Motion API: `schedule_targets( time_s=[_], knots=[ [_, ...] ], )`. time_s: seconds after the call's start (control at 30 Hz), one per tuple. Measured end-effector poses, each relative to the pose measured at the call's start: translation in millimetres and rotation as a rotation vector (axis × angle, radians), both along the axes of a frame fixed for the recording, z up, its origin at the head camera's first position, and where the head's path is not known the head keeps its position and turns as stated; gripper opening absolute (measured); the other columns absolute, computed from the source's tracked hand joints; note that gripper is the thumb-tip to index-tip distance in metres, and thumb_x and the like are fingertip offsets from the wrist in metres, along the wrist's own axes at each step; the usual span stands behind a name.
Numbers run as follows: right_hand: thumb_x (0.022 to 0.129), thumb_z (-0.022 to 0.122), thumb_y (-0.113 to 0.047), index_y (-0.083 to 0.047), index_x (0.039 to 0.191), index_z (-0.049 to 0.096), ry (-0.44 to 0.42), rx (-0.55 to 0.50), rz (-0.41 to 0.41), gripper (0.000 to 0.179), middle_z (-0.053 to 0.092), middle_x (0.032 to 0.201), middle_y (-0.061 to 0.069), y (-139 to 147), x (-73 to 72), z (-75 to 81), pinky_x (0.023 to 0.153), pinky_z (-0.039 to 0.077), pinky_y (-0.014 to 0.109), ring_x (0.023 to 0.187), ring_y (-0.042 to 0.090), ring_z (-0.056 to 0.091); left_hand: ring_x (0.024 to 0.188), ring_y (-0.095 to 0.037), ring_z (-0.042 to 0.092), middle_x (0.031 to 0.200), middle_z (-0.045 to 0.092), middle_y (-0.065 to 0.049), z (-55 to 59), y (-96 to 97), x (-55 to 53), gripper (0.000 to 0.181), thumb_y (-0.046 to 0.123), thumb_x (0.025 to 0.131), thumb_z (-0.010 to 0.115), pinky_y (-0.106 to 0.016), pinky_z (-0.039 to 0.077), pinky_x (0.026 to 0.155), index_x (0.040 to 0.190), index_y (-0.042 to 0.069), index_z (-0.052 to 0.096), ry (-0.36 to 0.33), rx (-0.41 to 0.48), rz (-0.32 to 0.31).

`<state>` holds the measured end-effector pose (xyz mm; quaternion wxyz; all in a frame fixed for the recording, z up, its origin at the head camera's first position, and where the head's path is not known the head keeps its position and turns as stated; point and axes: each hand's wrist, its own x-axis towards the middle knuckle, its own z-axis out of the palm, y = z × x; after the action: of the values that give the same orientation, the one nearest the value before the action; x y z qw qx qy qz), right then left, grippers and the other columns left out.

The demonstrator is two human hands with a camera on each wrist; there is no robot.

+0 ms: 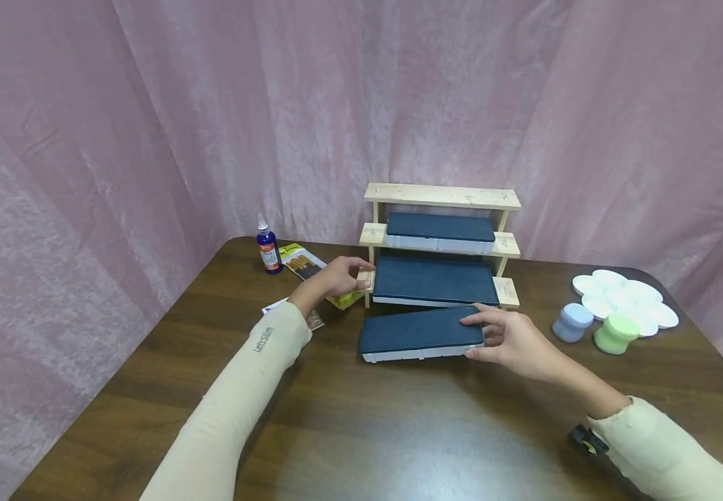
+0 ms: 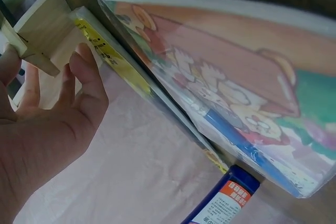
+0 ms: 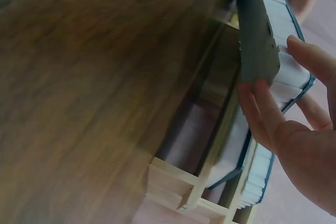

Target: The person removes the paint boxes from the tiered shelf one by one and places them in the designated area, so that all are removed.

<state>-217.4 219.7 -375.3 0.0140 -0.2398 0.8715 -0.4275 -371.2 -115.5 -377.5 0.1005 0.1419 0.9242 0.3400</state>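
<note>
My right hand (image 1: 519,342) grips the right end of a flat white box with a dark blue lid (image 1: 417,330), thumb on its near side and fingers over the lid's far edge. In the right wrist view the box's grey underside (image 3: 257,35) faces the table, raised off it. A three-step wooden rack (image 1: 439,195) stands behind. My left hand (image 1: 338,276) pinches the left end of the rack's lowest plank; the left wrist view shows the fingers around that plank (image 2: 44,59). Similar blue-lidded boxes lie on the lowest step (image 1: 435,280) and the middle step (image 1: 440,227).
Left of the rack are a blue bottle with a white nozzle (image 1: 268,249), a yellow-edged packet (image 1: 303,263) and a picture sheet in clear wrapping (image 2: 210,77). A blue pot (image 1: 572,323), a green pot (image 1: 616,334) and a white flower-shaped palette (image 1: 624,300) sit at right. A pink curtain hangs behind.
</note>
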Motion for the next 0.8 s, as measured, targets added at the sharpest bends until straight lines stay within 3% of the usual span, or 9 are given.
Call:
schedule_targets(
  time_s=[0.2,0.43,0.8],
  knots=[
    [0.080,0.080,-0.002,0.005,0.125,0.064,-0.064,-0.005,0.003,0.048,0.036,0.149,0.035,-1,-3.8,-4.6,0.079,0.057,0.031,0.104,0.036,0.067,0.137,-0.031,0.041,0.149,0.046,-0.014,1.4,-0.1,1.9,0.040,0.022,0.095,0.069,-0.048,0.035,0.111,0.134,0.019,0.063,-0.002,0.000,-0.001],
    [0.080,0.075,0.005,0.008,0.127,0.061,-0.110,-0.055,0.065,0.049,0.030,0.151,0.036,-2,-7.7,-11.0,0.079,0.057,0.028,0.107,0.039,0.065,0.135,-0.030,0.041,0.149,0.046,-0.014,2.3,-0.1,3.6,0.040,0.021,0.095,0.069,-0.048,0.034,0.111,0.134,0.018,0.063,-0.007,0.017,0.002],
    [0.078,0.083,-0.006,0.002,0.124,0.064,-0.087,0.008,0.013,0.050,0.049,0.139,0.029,-11,-12.8,-15.5,0.072,0.056,0.027,0.099,0.034,0.067,0.135,-0.031,0.042,0.149,0.046,-0.013,2.6,-0.7,3.6,0.040,0.021,0.095,0.069,-0.050,0.035,0.110,0.134,0.019,0.063,-0.021,0.031,0.006]
  ],
)
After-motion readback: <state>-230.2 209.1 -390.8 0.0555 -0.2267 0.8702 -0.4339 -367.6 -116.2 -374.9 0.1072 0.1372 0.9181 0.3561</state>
